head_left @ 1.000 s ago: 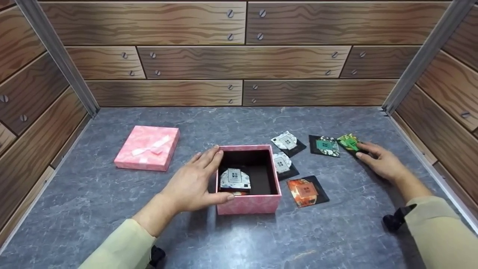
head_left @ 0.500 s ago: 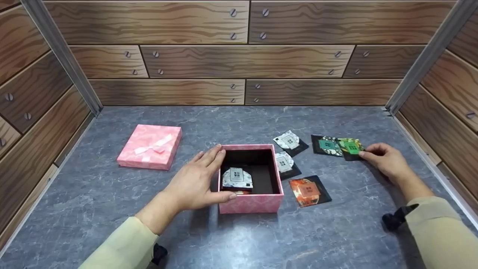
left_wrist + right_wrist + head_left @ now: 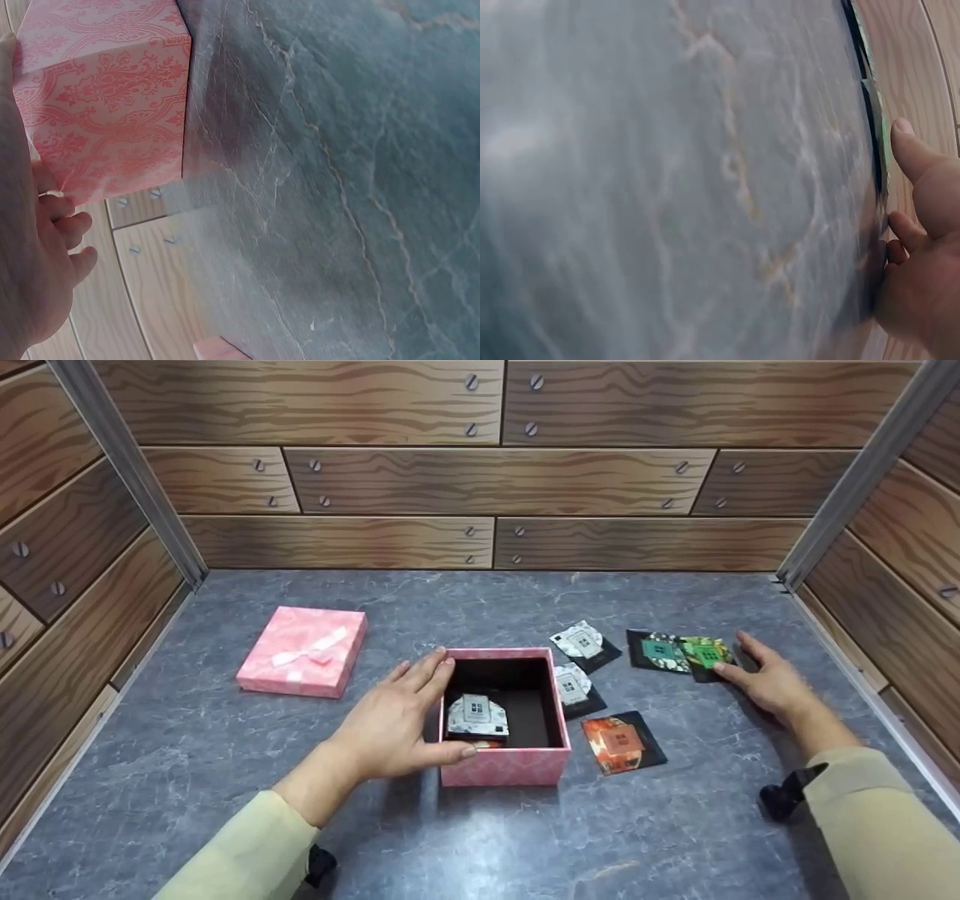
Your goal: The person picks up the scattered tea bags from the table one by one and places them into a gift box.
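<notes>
Pink patterned box (image 3: 505, 767) nearest, mouth up; left hand (image 3: 390, 727) spread wide along its left side, thumb over front rim, presumably bracing it; white packet (image 3: 477, 714) inside, left half; orange packet (image 3: 624, 742) flat to box's right; right hand (image 3: 772, 682) wide, thumb on green packet (image 3: 706, 656), index finger apart, nothing pinched, maybe steadying it; green meets or overlaps teal packet (image 3: 657, 650), cannot tell which; two white-and-black packets (image 3: 585, 642) nearer box; bow-topped lid (image 3: 304, 619) far left, likely parked clear of the mouth.

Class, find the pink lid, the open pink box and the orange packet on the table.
Pink lid (image 3: 300, 640), head view: top face.
Open pink box (image 3: 502, 769), head view: front wall.
Orange packet (image 3: 622, 741), head view: central label.
</notes>
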### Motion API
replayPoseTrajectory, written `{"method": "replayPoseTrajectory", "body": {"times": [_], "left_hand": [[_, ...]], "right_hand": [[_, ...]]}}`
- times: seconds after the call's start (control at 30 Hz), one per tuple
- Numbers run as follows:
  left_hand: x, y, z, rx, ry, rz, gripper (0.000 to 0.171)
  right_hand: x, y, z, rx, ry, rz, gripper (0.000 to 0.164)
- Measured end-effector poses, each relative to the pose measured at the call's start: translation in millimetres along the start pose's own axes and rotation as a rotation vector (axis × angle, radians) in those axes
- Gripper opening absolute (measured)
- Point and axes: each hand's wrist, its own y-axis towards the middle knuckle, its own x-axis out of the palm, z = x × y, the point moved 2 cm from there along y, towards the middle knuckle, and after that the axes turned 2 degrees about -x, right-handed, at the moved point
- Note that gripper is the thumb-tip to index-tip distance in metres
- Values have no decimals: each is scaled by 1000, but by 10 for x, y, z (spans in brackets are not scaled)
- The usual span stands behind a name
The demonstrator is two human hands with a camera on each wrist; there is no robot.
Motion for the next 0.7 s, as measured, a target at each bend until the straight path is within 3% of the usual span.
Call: {"method": "replayPoseTrajectory", "body": {"times": [0.2, 0.43, 0.7], "left_hand": [[4, -7, -8, 10, -6, 19, 116], [-2, -13, -7, 3, 2, 10, 117], [3, -1, -4, -1, 2, 5, 118]], "right_hand": [[45, 15, -12, -47, -62, 50, 96], [65, 36, -13, -141, -11, 12, 83], [41, -20, -17, -72, 17, 16, 77]]}}
